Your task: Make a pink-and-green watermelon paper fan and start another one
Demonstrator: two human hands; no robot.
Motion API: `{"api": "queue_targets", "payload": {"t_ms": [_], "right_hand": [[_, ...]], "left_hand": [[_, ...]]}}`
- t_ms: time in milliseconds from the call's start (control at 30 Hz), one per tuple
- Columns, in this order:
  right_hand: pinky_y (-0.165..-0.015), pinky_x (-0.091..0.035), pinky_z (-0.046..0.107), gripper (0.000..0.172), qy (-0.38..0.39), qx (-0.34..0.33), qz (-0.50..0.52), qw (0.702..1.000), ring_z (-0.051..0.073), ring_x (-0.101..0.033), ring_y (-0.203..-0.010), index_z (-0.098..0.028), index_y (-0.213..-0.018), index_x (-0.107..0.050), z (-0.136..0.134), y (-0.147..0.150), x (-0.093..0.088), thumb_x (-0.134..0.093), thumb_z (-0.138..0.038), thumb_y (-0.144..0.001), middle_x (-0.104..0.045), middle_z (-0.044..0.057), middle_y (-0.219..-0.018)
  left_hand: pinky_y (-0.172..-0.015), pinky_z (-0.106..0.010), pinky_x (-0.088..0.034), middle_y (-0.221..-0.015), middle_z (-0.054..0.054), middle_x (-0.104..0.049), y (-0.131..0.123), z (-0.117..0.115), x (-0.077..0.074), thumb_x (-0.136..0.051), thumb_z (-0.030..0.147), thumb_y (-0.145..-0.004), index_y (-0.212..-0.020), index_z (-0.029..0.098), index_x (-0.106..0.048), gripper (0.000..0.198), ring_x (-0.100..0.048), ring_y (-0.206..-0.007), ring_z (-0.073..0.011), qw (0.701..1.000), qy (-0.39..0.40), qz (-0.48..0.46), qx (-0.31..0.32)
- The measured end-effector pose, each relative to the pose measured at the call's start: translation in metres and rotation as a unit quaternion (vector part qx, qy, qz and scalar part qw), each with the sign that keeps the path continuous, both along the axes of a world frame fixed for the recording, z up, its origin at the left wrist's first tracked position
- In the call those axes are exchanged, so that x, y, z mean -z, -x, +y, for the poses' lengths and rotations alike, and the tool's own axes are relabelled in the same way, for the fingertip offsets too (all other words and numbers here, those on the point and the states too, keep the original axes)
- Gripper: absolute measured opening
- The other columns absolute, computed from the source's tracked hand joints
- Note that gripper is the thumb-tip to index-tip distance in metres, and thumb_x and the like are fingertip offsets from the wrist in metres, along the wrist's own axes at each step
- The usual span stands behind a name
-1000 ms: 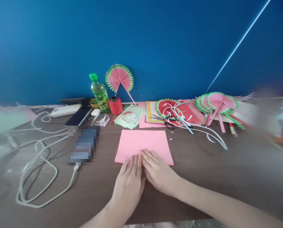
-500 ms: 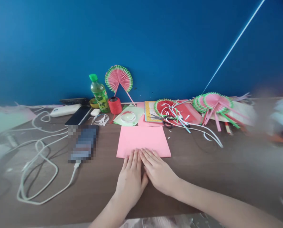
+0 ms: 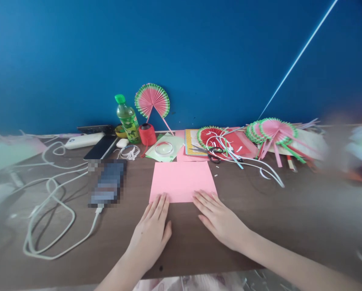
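A pink sheet of paper (image 3: 182, 180) lies flat on the brown table in front of me. My left hand (image 3: 152, 230) rests with its fingers stretched out on the sheet's near left corner. On the near right corner, the outstretched fingers of my right hand (image 3: 217, 216) press down, thumb a little apart. A gap separates the two hands, and the paper's near edge shows between them. Just beyond the sheet's far right corner lies a pair of black-handled scissors (image 3: 215, 155).
At the back stand a green bottle (image 3: 128, 121), a red spool of thread (image 3: 147, 135) and a pink-green paper fan (image 3: 152, 101) against the blue wall. More fans (image 3: 278, 131) lie at right. A phone (image 3: 109, 182) with a looping white cable (image 3: 73, 226) is on the left.
My hands have slid apart along the paper's near edge, the left one to the left and the right one to the right. The sheet has stayed nearly in place.
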State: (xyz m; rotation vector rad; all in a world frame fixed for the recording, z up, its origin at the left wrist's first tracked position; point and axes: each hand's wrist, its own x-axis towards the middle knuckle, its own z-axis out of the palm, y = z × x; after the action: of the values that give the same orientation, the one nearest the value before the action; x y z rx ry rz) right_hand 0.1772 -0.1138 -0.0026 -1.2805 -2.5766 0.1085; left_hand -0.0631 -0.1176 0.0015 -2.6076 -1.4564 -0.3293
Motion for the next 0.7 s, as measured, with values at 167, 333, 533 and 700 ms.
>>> {"api": "queue_targets", "payload": {"t_ms": [167, 333, 533, 700], "right_hand": [[-0.103, -0.039, 0.046, 0.045, -0.016, 0.015, -0.015, 1.000, 0.020, -0.037, -0.129, -0.017, -0.137, -0.034, -0.007, -0.030, 0.000, -0.034, -0.022, -0.092, -0.040, 0.006, -0.140], [-0.093, -0.049, 0.038, 0.034, -0.094, -0.027, 0.038, 0.995, 0.018, -0.057, -0.110, -0.017, -0.119, -0.057, -0.001, -0.043, -0.004, -0.039, -0.016, -0.091, -0.063, 0.008, -0.117], [-0.073, -0.053, 0.032, 0.026, -0.182, -0.135, 0.054, 0.973, 0.018, -0.062, -0.081, -0.011, -0.094, -0.065, 0.022, -0.047, -0.011, -0.040, -0.006, -0.085, -0.069, 0.011, -0.093], [-0.063, -0.050, 0.028, 0.021, -0.058, -0.121, 0.094, 0.986, 0.015, -0.058, -0.066, -0.016, -0.075, -0.062, 0.044, -0.045, -0.030, -0.043, -0.012, -0.083, -0.066, 0.006, -0.072]], "left_hand": [[-0.100, -0.039, -0.041, -0.137, -0.006, -0.044, 0.017, -0.002, -0.004, -0.034, 0.020, -0.084, -0.137, 0.018, -0.033, 0.053, -0.045, -0.124, -0.0215, 1.000, -0.015, 0.011, -0.005], [-0.089, -0.033, -0.046, -0.116, -0.005, -0.063, 0.034, 0.004, -0.013, -0.034, 0.011, -0.086, -0.116, 0.018, -0.057, 0.038, -0.062, -0.100, -0.0175, 0.993, -0.099, 0.025, 0.064], [-0.072, -0.033, -0.047, -0.088, -0.007, -0.068, 0.038, 0.021, -0.028, -0.035, -0.002, -0.080, -0.091, 0.014, -0.063, 0.034, -0.061, -0.073, -0.0172, 0.975, -0.136, 0.065, 0.166], [-0.059, -0.029, -0.044, -0.066, -0.002, -0.062, 0.029, 0.049, -0.036, -0.042, 0.011, -0.083, -0.078, 0.018, -0.061, 0.021, -0.056, -0.060, -0.0154, 0.986, -0.082, 0.036, 0.138]]}}
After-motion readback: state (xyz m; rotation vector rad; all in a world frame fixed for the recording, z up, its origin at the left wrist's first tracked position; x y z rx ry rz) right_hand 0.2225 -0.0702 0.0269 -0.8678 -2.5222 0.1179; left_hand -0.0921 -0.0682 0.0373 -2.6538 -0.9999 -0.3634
